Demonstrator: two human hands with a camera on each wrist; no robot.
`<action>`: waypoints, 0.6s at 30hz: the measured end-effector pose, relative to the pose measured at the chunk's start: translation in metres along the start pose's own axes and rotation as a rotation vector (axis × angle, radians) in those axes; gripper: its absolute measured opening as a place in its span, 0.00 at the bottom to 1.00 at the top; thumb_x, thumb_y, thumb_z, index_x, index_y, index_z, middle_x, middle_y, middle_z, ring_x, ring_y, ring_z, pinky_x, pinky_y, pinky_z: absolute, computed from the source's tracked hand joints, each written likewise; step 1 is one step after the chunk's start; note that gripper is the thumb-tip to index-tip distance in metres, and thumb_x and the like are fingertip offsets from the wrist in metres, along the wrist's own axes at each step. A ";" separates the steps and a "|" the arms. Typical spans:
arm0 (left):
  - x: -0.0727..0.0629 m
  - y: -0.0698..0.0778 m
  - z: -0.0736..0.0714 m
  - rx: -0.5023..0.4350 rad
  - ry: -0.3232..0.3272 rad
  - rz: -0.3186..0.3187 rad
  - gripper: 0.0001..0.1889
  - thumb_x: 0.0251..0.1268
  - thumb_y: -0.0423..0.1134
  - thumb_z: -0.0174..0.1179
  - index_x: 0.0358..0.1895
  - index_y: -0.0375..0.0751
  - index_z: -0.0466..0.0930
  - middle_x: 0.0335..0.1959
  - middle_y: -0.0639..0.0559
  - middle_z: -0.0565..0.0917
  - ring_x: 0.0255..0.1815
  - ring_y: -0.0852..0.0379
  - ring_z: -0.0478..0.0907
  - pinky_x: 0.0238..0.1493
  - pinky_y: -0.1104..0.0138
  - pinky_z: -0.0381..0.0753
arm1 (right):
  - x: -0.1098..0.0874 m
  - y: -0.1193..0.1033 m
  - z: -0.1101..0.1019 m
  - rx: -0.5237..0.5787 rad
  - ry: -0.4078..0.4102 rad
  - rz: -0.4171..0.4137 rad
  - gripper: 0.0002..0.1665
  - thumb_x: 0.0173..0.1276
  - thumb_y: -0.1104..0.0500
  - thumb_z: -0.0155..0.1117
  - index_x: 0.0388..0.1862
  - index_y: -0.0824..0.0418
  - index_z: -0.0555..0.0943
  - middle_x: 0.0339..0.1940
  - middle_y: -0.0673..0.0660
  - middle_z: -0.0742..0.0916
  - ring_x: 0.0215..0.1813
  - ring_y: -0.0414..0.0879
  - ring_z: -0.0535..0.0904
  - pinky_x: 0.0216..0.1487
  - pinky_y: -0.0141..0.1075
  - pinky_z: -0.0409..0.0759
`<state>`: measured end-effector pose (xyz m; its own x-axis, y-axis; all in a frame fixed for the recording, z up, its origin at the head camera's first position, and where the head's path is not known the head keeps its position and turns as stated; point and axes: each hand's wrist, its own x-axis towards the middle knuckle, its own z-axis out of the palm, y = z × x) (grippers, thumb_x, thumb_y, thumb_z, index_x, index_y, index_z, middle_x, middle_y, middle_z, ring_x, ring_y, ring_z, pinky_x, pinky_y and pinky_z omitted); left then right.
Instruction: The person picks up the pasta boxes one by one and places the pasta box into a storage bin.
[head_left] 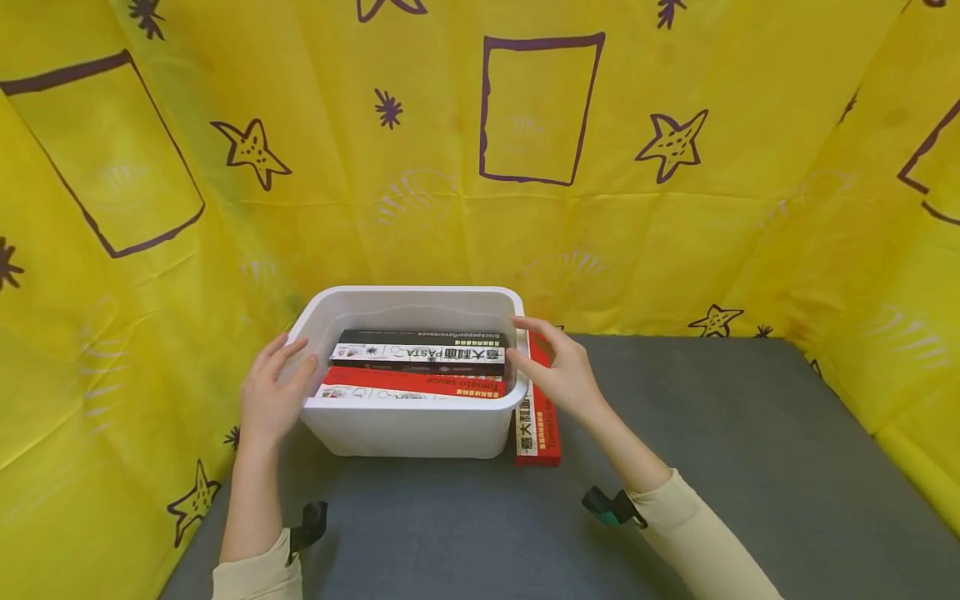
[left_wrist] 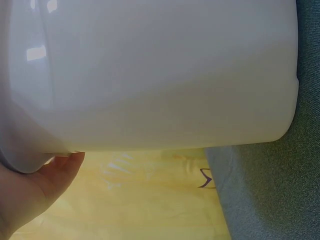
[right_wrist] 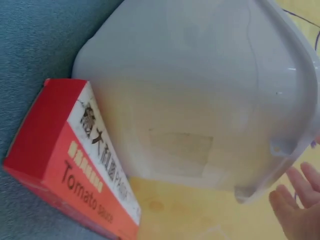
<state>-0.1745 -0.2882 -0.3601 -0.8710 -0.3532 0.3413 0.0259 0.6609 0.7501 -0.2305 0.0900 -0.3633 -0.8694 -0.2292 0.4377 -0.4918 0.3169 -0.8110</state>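
A white plastic storage bin (head_left: 408, 429) holds several pasta boxes lying flat, among them a black-and-white box (head_left: 420, 353) and a red-and-white tomato sauce box (head_left: 412, 383). At the bin's left rim my left hand (head_left: 277, 392) grips the edge, its thumb over the rim and fingers outside, under the lip in the left wrist view. My right hand (head_left: 562, 371) is at the opposite rim with fingers spread and fairly straight; its fingers (right_wrist: 302, 187) appear just off the lip in the right wrist view. Against the bin's right side another red tomato sauce pasta box (right_wrist: 92, 165) lies on the table.
The grey cloth-covered table (head_left: 735, 467) extends to the right and in front of the bin. Yellow patterned curtains (head_left: 450, 233) enclose the back and both sides, close behind the bin. Dark straps are worn at both wrists.
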 end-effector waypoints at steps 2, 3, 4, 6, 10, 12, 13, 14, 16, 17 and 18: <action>0.000 0.000 0.000 -0.004 -0.008 -0.008 0.24 0.70 0.47 0.55 0.64 0.39 0.76 0.72 0.43 0.65 0.73 0.38 0.58 0.67 0.37 0.54 | -0.004 0.002 -0.003 0.020 0.011 0.013 0.28 0.64 0.57 0.70 0.63 0.56 0.77 0.60 0.50 0.82 0.63 0.46 0.75 0.62 0.47 0.75; 0.000 0.000 0.000 -0.007 -0.011 -0.009 0.24 0.70 0.47 0.55 0.64 0.39 0.76 0.73 0.43 0.65 0.73 0.38 0.58 0.67 0.37 0.54 | -0.007 0.004 -0.005 0.037 0.016 0.019 0.29 0.64 0.57 0.70 0.64 0.56 0.76 0.61 0.50 0.81 0.64 0.47 0.75 0.62 0.48 0.74; 0.000 0.000 0.000 -0.009 -0.014 -0.011 0.24 0.70 0.47 0.55 0.64 0.39 0.75 0.73 0.43 0.65 0.73 0.37 0.58 0.67 0.37 0.54 | -0.009 0.006 -0.006 0.051 0.024 0.024 0.29 0.65 0.57 0.70 0.65 0.56 0.75 0.62 0.51 0.80 0.64 0.47 0.74 0.63 0.49 0.74; -0.001 0.000 0.000 -0.015 -0.021 -0.014 0.24 0.71 0.47 0.54 0.65 0.39 0.75 0.73 0.43 0.64 0.73 0.37 0.57 0.67 0.36 0.54 | -0.015 0.009 -0.010 0.086 0.042 0.039 0.30 0.65 0.58 0.69 0.66 0.56 0.73 0.64 0.51 0.79 0.66 0.49 0.72 0.65 0.49 0.71; -0.001 0.002 -0.001 -0.029 -0.027 -0.020 0.24 0.71 0.47 0.54 0.65 0.38 0.74 0.73 0.42 0.64 0.73 0.37 0.56 0.67 0.36 0.54 | -0.027 0.017 -0.015 0.170 0.069 0.095 0.34 0.66 0.63 0.67 0.70 0.60 0.68 0.68 0.56 0.74 0.69 0.52 0.67 0.67 0.49 0.69; 0.000 0.002 -0.001 -0.032 -0.031 -0.028 0.25 0.71 0.47 0.54 0.66 0.38 0.74 0.73 0.42 0.63 0.73 0.37 0.56 0.66 0.36 0.54 | -0.034 0.022 -0.017 0.199 0.080 0.122 0.36 0.65 0.67 0.66 0.71 0.61 0.66 0.70 0.58 0.72 0.70 0.53 0.66 0.67 0.48 0.69; 0.000 0.002 -0.001 -0.033 -0.031 -0.031 0.25 0.71 0.47 0.54 0.66 0.39 0.74 0.73 0.42 0.63 0.73 0.37 0.56 0.66 0.36 0.54 | -0.038 0.025 -0.017 0.206 0.082 0.142 0.36 0.65 0.68 0.65 0.72 0.61 0.66 0.70 0.58 0.72 0.70 0.52 0.65 0.68 0.47 0.68; 0.000 0.002 -0.001 -0.031 -0.029 -0.029 0.25 0.71 0.47 0.54 0.66 0.39 0.74 0.73 0.42 0.63 0.73 0.37 0.56 0.66 0.36 0.54 | -0.041 0.028 -0.017 0.213 0.083 0.157 0.37 0.65 0.69 0.65 0.72 0.61 0.65 0.70 0.58 0.71 0.70 0.52 0.65 0.68 0.47 0.68; 0.000 0.002 -0.001 -0.027 -0.030 -0.029 0.25 0.71 0.47 0.54 0.66 0.39 0.74 0.73 0.42 0.63 0.73 0.37 0.56 0.66 0.36 0.54 | -0.047 0.034 -0.017 0.206 0.078 0.189 0.37 0.64 0.70 0.64 0.72 0.61 0.64 0.71 0.57 0.70 0.70 0.52 0.64 0.68 0.48 0.67; 0.001 0.002 -0.001 -0.027 -0.030 -0.030 0.25 0.71 0.47 0.54 0.66 0.39 0.74 0.73 0.42 0.63 0.73 0.37 0.56 0.66 0.35 0.55 | -0.051 0.038 -0.017 0.203 0.073 0.202 0.38 0.64 0.69 0.65 0.72 0.60 0.64 0.71 0.56 0.70 0.70 0.51 0.64 0.68 0.48 0.67; 0.001 0.001 -0.001 -0.024 -0.032 -0.029 0.25 0.71 0.47 0.54 0.66 0.38 0.74 0.73 0.42 0.63 0.73 0.36 0.56 0.66 0.35 0.54 | -0.054 0.041 -0.017 0.197 0.065 0.220 0.38 0.64 0.68 0.65 0.72 0.60 0.64 0.71 0.57 0.69 0.71 0.52 0.63 0.68 0.49 0.67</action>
<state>-0.1749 -0.2882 -0.3585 -0.8867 -0.3508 0.3013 0.0115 0.6347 0.7727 -0.2045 0.1307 -0.4138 -0.9584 -0.1137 0.2618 -0.2782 0.1664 -0.9460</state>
